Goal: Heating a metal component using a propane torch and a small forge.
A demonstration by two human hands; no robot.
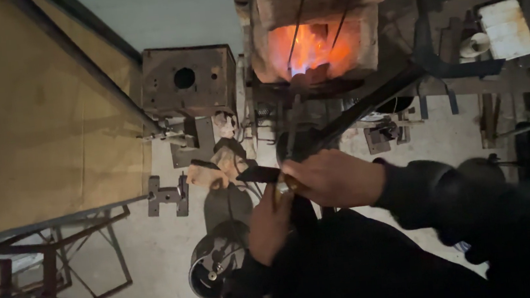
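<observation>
While the forge point(313, 47) is glowing well beyond the fingertips, the right hand point(332, 178) is curling its fingers shut around a dark bar point(258, 173) whose end is sticking out past them. Just beneath, the left hand point(271, 223) is closing on the same piece.

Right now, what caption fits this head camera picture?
Two hands, left hand and right hand, grip a dark tool before a glowing forge.
</observation>
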